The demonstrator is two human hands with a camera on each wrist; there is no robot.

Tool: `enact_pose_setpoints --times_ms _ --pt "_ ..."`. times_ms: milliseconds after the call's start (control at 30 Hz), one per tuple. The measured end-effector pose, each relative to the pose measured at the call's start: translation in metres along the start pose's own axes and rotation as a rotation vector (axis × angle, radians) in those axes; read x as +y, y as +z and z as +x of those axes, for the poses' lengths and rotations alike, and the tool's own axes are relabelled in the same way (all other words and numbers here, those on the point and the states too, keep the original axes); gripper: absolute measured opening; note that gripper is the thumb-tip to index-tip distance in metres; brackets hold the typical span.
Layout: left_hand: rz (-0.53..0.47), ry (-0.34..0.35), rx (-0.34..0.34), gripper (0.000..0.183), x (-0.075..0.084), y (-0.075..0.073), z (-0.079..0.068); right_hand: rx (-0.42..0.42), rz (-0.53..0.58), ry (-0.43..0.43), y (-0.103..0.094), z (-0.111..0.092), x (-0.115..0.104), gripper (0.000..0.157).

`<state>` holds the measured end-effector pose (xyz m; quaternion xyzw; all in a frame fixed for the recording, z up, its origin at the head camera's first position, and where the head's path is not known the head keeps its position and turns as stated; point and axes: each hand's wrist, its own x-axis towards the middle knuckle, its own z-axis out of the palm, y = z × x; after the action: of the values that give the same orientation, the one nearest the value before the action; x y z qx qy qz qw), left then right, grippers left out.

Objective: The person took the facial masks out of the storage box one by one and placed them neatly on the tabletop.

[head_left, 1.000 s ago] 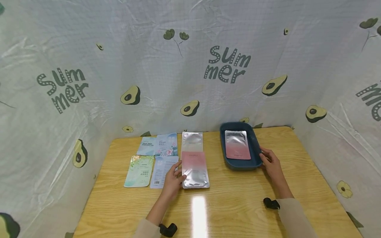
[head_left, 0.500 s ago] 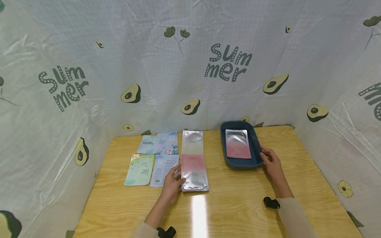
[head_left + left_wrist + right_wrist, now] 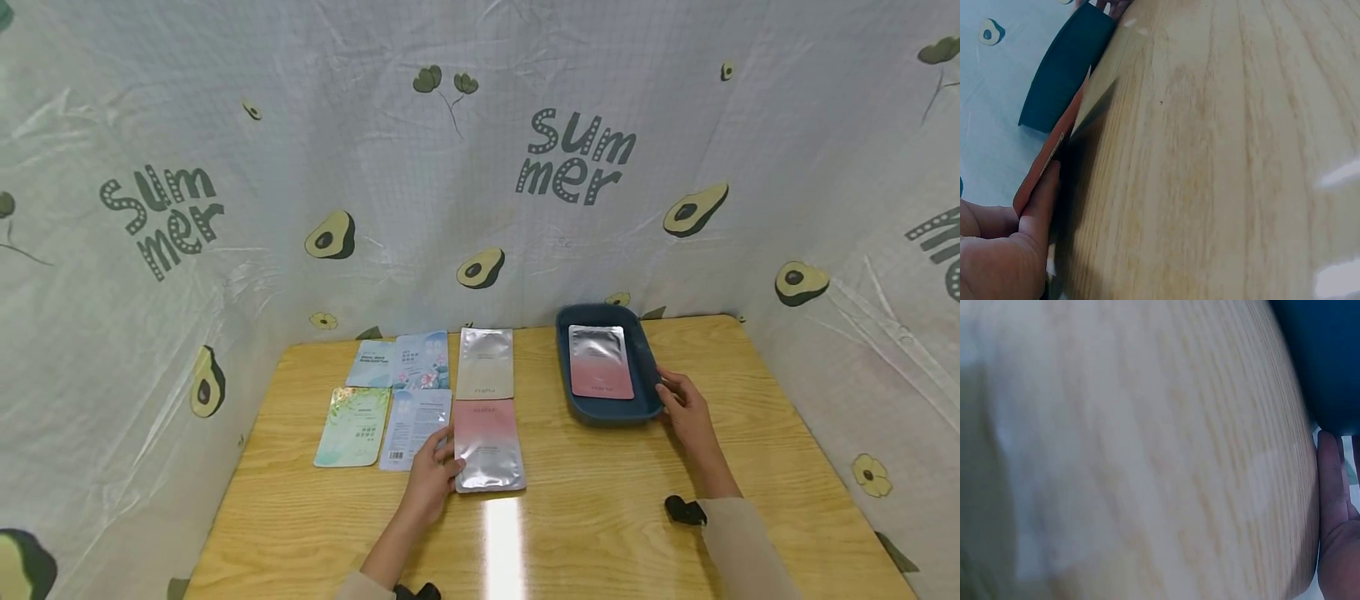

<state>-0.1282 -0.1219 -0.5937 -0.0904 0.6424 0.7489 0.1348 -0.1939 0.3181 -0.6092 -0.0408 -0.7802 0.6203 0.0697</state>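
Note:
My left hand (image 3: 432,477) pinches the left edge of a pink-and-silver sheet mask packet (image 3: 489,446), thumb on top and fingers underneath. In the left wrist view the packet (image 3: 1054,147) is tilted, with a dark shadow on the table beneath it. Directly behind lies a cream-and-silver packet (image 3: 486,364). My right hand (image 3: 687,417) rests against the right side of a dark blue tray (image 3: 647,367); the right wrist view shows its fingers (image 3: 1330,481) straight at the tray wall (image 3: 1329,362). Another pink-and-silver packet (image 3: 601,361) lies inside the tray.
Left of the held packet lie a green packet (image 3: 351,427), a pale blue back-side-up packet (image 3: 417,417), a floral blue packet (image 3: 422,360) and a light blue one (image 3: 370,364). A printed curtain (image 3: 405,167) encloses the wooden table (image 3: 585,508) behind and at both sides.
The left hand has drawn the pink-and-silver packet toward the person, uncovering more of the cream-and-silver one behind it. The right hand and the tray have stayed in place.

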Motion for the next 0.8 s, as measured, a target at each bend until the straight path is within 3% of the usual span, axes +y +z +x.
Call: enact_pose_setpoints --times_ms 433,700,800 --pt "0.019 0.012 0.006 0.064 -0.002 0.002 0.013 -0.016 0.038 -0.01 0.0 0.001 0.005 0.051" --pt "0.044 0.011 0.005 0.064 0.0 0.002 0.016 -0.027 0.02 0.011 0.003 -0.01 -0.029 0.049" --pt "0.096 0.041 0.005 0.063 0.002 0.003 0.016 -0.026 0.009 0.016 0.002 -0.008 -0.025 0.049"
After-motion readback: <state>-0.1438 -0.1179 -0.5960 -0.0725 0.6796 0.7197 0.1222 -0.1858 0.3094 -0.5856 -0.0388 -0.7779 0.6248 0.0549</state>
